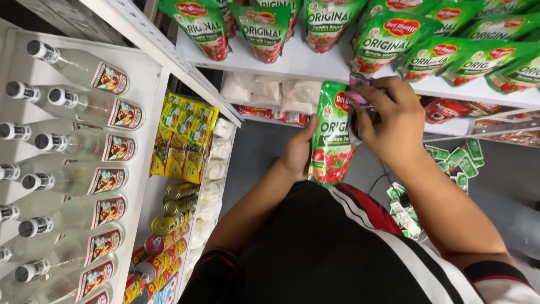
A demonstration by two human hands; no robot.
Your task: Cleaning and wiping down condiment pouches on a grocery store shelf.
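Below the white shelf (292,66) of green pouches (388,42), the left hand (297,152) grips a green sauce pouch (331,138) from behind, holding it upright against the chest. Its top is pinched by the right hand (394,121), closed around a small pink-and-dark object (357,94). Clear bottles (84,107) lie on the left.

Single head-worn cam, no second view, so no overlap to report. Looks steeply down over the wearer's chest and black striped shirt (337,247), facing store shelving. Close range: both forearms fill centre frame. White shelf (292,62) with green pouches runs across the top, bottle rack (140,73) on the left edge, grey floor (506,169) at right. Horizon tilted, shelves run diagonally.
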